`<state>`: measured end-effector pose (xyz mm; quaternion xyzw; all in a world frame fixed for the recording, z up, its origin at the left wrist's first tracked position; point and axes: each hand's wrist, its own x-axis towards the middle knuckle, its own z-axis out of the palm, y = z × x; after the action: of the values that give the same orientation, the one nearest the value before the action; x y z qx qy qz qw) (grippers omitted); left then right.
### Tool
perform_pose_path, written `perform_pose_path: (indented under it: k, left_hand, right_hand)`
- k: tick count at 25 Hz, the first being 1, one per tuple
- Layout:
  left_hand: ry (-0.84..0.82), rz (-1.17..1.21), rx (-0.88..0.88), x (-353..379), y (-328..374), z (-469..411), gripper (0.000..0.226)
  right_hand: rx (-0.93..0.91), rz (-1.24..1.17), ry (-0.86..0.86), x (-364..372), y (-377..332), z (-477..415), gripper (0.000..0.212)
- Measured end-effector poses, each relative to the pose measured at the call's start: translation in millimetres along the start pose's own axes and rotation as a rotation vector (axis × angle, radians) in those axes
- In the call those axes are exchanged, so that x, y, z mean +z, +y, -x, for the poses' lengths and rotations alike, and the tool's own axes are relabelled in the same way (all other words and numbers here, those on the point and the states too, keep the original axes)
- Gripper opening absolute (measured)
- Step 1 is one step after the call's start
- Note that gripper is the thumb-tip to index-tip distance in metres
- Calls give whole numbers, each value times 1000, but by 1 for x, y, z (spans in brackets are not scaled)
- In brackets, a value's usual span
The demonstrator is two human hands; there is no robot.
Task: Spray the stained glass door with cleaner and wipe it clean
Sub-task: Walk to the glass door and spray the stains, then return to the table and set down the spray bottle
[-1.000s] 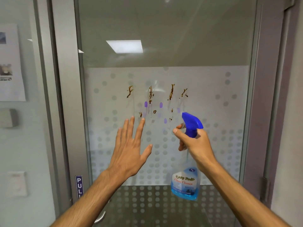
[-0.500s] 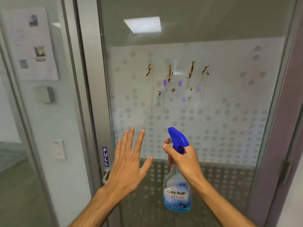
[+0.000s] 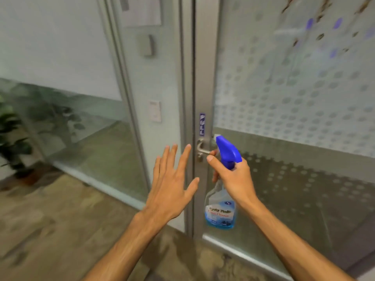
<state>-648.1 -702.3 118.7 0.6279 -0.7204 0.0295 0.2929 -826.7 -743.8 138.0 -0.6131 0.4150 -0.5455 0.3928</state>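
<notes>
I see my right hand (image 3: 235, 179) curled round the spray bottle (image 3: 221, 211), which partly hides the door handle (image 3: 202, 150), my left hand (image 3: 172, 185) splayed empty left of the handle, brown stains (image 3: 320, 17) on the glass door (image 3: 284, 98) high to the handle's right, and a plant (image 3: 12, 134) far to its left.

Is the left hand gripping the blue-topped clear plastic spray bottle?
No, the right hand grips the spray bottle; the left hand is open.
</notes>
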Motion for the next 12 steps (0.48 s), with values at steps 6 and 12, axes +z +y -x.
perform_pose_path:
  k: [6, 12]
  left_hand:
    - [44, -7, -180, -55, -62, 100, 77]
    - [161, -103, -416, -107, -119, 210, 65]
  right_hand:
    - [40, -20, -158, 99, -4, 60, 10]
    - [60, -67, -393, 205, -13, 122, 11]
